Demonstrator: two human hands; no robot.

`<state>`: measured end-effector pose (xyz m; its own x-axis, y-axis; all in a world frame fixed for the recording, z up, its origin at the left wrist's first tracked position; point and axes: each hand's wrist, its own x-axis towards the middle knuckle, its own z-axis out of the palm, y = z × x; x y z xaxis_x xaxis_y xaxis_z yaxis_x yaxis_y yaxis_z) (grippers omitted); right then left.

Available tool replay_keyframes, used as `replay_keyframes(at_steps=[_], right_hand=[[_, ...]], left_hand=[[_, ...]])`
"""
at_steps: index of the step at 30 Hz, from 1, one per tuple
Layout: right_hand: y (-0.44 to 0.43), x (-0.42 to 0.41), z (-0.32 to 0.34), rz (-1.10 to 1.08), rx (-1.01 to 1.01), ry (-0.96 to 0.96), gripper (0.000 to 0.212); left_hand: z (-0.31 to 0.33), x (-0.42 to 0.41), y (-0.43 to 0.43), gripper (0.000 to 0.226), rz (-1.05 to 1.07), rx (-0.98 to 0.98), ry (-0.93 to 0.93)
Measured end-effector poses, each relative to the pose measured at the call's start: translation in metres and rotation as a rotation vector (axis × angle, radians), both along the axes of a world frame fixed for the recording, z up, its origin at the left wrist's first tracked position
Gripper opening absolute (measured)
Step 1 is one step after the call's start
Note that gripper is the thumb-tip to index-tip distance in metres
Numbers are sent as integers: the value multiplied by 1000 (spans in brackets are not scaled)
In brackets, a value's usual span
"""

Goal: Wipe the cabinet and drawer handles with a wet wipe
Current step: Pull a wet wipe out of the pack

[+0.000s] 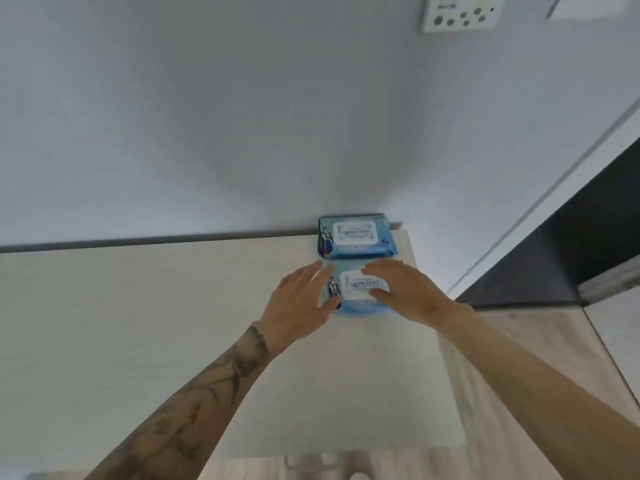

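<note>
On the pale desk (138, 306), close to its right end, lies the near wipe pack (358, 289), blue with a white lid, and both hands are over it. The left grip (298, 299) is released, its fingers straight and spread along the pack's left edge and its thumb at the lower left corner. The right grip (405, 289) is also released, lying flat across the pack's right side with fingertips over the lid's top edge and thumb by the lid's lower right. I cannot tell whether either palm presses down.

Just beyond the pack a second wipe pack (355, 235) sits against the wall (207, 116). Left of the pack the desk runs wide and bare; right of it the desk edge drops to wood-look floor (512, 344) and a dark opening (554, 254).

The pack's right half is hidden under the right hand. A control panel (460, 12), high up the wall from the pack, is cut off by the frame, and the lid's print is blurred.
</note>
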<state>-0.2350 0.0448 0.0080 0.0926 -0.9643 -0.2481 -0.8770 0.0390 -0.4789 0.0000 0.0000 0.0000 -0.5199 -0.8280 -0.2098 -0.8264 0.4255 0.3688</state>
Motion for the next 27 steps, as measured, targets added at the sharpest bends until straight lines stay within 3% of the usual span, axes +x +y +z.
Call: replay_keyframes(at_steps=[7, 14, 23, 27], right_hand=[[-13, 2, -51, 95, -103, 139, 56], [-7, -2, -52, 216, -194, 215, 47], [-39, -5, -24, 36, -288, 82, 32], [-53, -4, -27, -35, -373, 103, 29]], left_hand=[[-66, -20, -15, 73, -35, -66, 50], [-80, -21, -13, 72, -8, -113, 139], [-75, -27, -8, 87, 83, -55, 290], [-80, -30, -11, 83, -5, -109, 228]])
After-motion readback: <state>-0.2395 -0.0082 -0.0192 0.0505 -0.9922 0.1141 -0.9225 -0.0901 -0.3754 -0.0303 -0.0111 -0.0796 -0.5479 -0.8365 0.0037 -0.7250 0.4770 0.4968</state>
